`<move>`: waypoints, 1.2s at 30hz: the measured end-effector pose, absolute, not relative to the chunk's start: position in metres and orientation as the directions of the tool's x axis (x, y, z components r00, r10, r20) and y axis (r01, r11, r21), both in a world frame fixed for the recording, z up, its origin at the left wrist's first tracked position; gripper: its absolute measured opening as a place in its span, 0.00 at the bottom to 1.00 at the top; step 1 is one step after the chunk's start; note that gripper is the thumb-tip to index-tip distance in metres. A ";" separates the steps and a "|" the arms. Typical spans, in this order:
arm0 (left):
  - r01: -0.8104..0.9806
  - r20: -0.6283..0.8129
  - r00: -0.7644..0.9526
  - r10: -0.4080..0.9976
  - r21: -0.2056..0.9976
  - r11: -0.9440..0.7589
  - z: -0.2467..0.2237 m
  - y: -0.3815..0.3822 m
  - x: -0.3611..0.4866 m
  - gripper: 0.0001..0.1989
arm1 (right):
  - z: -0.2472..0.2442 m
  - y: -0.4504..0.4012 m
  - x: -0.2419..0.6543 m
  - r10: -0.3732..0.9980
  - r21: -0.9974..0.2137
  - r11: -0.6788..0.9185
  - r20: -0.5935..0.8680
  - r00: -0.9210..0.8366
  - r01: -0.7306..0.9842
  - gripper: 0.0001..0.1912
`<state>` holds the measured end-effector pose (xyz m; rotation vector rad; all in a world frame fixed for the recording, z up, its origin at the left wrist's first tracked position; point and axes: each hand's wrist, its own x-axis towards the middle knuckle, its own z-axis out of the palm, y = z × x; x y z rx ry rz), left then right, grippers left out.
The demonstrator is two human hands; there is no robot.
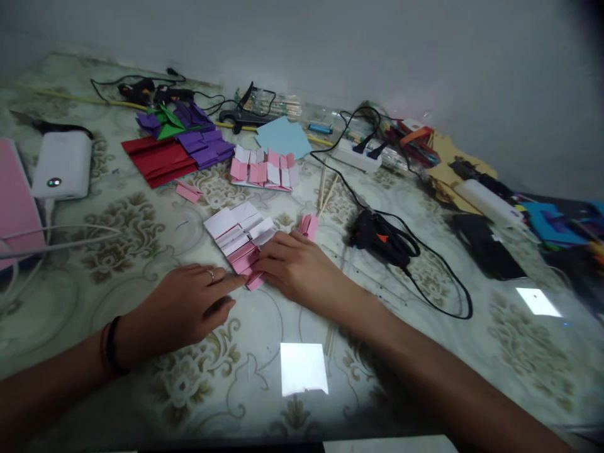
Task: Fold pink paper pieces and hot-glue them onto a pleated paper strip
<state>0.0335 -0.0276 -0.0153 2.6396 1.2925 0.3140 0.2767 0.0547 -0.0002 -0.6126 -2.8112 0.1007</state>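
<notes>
A white-and-pink folded paper piece (234,230) with raised pleats lies tilted on the table in front of me. My right hand (295,264) bends over its near right edge, fingers closed on the pink folds; the fingertips are partly hidden. From the left, my left hand (195,299) reaches in with the index fingertip touching the pink near corner and the thumb held apart. Just beyond my right fingers lies a small pink folded paper (308,226). Another pink-and-white pleated piece (263,170) rests farther back, and a loose pink strip (189,191) is to its left.
A black glue gun (380,238) with a looping cord lies to the right, near thin sticks (325,189). Behind are red paper (160,157), purple paper (206,148), light blue sheets (283,138) and a power strip (357,155). A white power bank (63,165) with a cable stands left.
</notes>
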 end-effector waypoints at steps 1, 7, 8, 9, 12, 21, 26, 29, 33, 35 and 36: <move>0.755 0.114 0.599 0.793 0.249 -0.606 -0.015 -0.027 0.034 0.18 | 0.001 0.055 0.277 0.424 -0.109 0.906 0.247 -0.871 0.410 0.07; 0.763 0.110 0.597 0.795 0.230 -0.605 -0.013 -0.028 0.035 0.17 | 0.011 0.048 0.275 0.463 -0.012 0.881 0.231 -0.855 0.474 0.08; 0.766 0.103 0.594 0.798 0.232 -0.600 -0.013 -0.028 0.035 0.17 | 0.012 0.047 0.274 0.469 -0.002 0.877 0.223 -0.855 0.480 0.08; 0.769 0.097 0.590 0.801 0.235 -0.595 -0.013 -0.028 0.035 0.17 | 0.012 0.047 0.275 0.472 0.005 0.875 0.218 -0.854 0.485 0.09; 0.770 0.087 0.588 0.804 0.245 -0.590 -0.014 -0.028 0.034 0.18 | 0.014 0.045 0.276 0.487 0.013 0.865 0.215 -0.846 0.502 0.08; 0.764 0.101 0.598 0.795 0.229 -0.603 -0.014 -0.029 0.032 0.18 | 0.021 0.053 0.283 0.517 -0.130 0.856 0.154 -0.842 0.501 0.04; 0.753 0.146 0.593 0.792 0.247 -0.610 -0.013 -0.029 0.032 0.17 | 0.052 0.072 0.309 0.584 -0.452 0.778 0.261 -0.769 0.437 0.10; 0.745 0.195 0.580 0.791 0.264 -0.612 -0.011 -0.030 0.032 0.16 | 0.053 0.079 0.318 0.654 -0.455 0.724 0.215 -0.725 0.518 0.12; 0.779 0.292 0.475 0.830 0.298 -0.551 -0.001 -0.029 0.028 0.12 | 0.038 0.082 0.314 0.651 -0.464 0.684 0.039 -0.758 0.563 0.17; 0.821 0.364 0.358 0.860 0.317 -0.475 0.004 -0.025 0.023 0.09 | 0.032 0.081 0.310 0.645 -0.477 0.662 -0.029 -0.763 0.578 0.18; 0.841 0.392 0.292 0.872 0.329 -0.429 0.006 -0.022 0.019 0.09 | 0.030 0.080 0.308 0.647 -0.486 0.648 -0.056 -0.760 0.587 0.18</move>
